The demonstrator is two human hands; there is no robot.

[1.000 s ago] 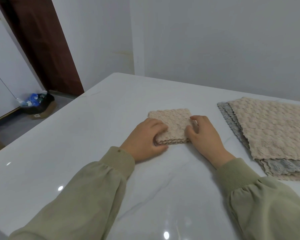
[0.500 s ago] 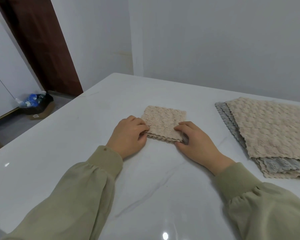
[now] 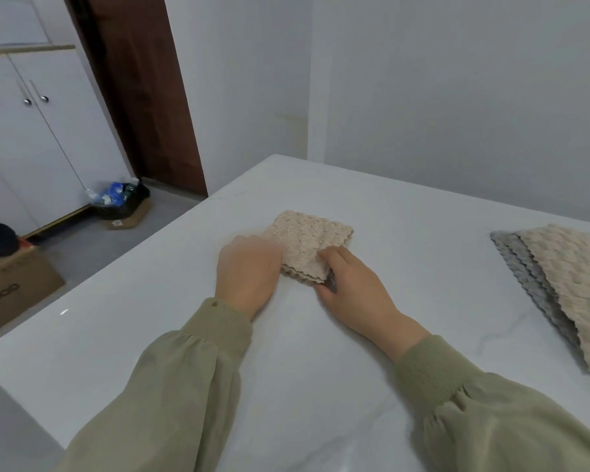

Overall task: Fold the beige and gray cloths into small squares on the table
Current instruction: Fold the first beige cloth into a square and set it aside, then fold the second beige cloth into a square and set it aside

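I see left hand [image 3: 249,270] blurred against folded beige cloth [image 3: 312,241], grip unclear; right hand [image 3: 353,292] pinches near corner; cloth stack [image 3: 569,284] cut by frame; floor box [image 3: 132,216] holds bags [image 3: 116,194].

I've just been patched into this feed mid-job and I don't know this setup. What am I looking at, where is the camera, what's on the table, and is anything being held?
There is no machine here, only a person working with two bare hands. The single picture comes from a camera worn on their head, looking forward and down, so the arms reach in from the bottom edge.

On the white table lies a folded cloth, beige and already a small square. The right hand pinches its near right corner. The left hand is at its left edge, but it is blurred, so I cannot tell whether it grips. At the far right sits a pile of unfolded cloths, with beige on top and gray showing beneath.
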